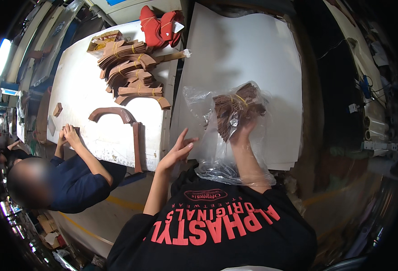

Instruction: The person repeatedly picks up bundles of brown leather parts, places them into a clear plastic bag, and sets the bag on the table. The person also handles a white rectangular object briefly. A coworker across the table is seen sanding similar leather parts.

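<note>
My right hand [243,132] is closed on a bundle of dark brown cut pieces [227,109], held up over the white sheets. A yellow band runs round the bundle's middle. Clear plastic bag film [213,166] surrounds the bundle and covers my right hand and forearm, hanging in folds toward my body. To the left of the bag, my left hand [177,152] is raised with its fingers apart and nothing in it. Part of my right hand's grip is hidden behind the bundle.
Large white sheets [280,58] lie under the bag. On the white table [79,63] to the left are banded stacks of brown strips [133,74], a red bundle [158,28], a small box [103,41] and loose curved brown pieces [113,111]. A co-worker [81,180] works at its near left edge.
</note>
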{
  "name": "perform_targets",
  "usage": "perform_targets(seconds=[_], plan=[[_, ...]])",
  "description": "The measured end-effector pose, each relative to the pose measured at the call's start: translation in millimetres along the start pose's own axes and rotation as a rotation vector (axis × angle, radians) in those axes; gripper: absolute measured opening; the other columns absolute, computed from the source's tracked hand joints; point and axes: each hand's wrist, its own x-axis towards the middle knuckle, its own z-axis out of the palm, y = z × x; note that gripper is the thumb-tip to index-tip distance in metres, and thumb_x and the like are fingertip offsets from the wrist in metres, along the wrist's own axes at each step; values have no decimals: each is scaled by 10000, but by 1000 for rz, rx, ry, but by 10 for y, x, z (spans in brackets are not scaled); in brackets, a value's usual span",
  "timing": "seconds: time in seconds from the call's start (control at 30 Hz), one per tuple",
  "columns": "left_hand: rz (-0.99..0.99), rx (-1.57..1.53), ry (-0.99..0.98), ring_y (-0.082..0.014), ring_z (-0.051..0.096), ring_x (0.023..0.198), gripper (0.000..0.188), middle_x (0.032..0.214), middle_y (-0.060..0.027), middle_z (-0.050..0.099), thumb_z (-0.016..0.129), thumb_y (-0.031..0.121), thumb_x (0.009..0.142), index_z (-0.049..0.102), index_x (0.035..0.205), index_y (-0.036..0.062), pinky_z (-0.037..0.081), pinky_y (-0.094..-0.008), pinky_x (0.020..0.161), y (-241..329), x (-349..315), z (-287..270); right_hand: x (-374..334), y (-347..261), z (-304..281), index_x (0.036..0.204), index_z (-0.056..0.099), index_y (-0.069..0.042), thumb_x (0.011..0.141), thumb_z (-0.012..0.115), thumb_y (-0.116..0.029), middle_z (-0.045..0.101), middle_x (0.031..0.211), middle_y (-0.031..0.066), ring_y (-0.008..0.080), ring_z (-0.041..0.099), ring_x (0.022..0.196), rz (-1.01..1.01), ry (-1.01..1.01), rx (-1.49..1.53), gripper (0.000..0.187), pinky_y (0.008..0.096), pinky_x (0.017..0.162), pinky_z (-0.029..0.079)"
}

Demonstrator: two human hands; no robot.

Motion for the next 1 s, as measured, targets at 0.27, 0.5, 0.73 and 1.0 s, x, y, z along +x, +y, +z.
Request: perform_targets(seconds=[0.27,0.5,0.73,1.0], plan=[[-221,324,-468,-100,565,1017,897,1476,-145,566,708,226,986,140,1670,108,471,-260,738,-75,450,299,41,114,-58,1233,646,-31,903,561,-315,699,1159,123,286,658,1093,12,103,-205,443,441,958,540],[-205,374,-672,-217,513,1352,765,1512,-154,538,730,254,971,363,1586,-17,367,-352,1177,-84,236,540,144,445,-296,1175,660,-29,866,576,-236,700,1126,130,284,671,1046,61,278,-210,381,432,915,549],[-395,156,-498,-174,614,1189,534,1329,-93,673,656,250,984,574,1453,7,458,-303,1037,-723,324,247,187,1029,-1048,1234,614,-26,833,595,-308,686,1144,164,342,671,1062,315,595,-235,490,480,941,553],[-444,101,40,-197,673,1116,442,1237,-130,717,520,252,1052,598,1417,16,564,-312,906,-1142,176,58,511,1360,-3084,1304,625,-14,982,567,-414,699,1194,114,274,654,1089,617,421,-1057,516,431,936,522]])
